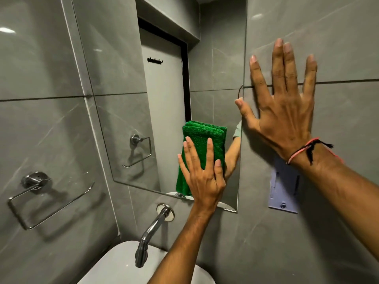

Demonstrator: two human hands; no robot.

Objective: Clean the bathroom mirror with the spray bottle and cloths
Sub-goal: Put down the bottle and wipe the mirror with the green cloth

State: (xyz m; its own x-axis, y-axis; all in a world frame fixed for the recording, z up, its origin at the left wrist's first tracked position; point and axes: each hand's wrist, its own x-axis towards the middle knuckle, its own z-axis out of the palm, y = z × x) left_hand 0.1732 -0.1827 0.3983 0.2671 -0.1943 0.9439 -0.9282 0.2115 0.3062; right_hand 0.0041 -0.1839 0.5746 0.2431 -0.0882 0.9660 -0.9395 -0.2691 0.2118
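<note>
Wiping stage: pressing folded green microfibre cloth flat against frameless wall mirror with open left hand; bracing open right hand on grey tile; upper glass apparently remaining.

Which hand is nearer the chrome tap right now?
Left. The left hand presses the green cloth on the mirror just above the chrome tap. The right hand lies flat on the wall tile, higher up, right of the mirror's edge.
</note>
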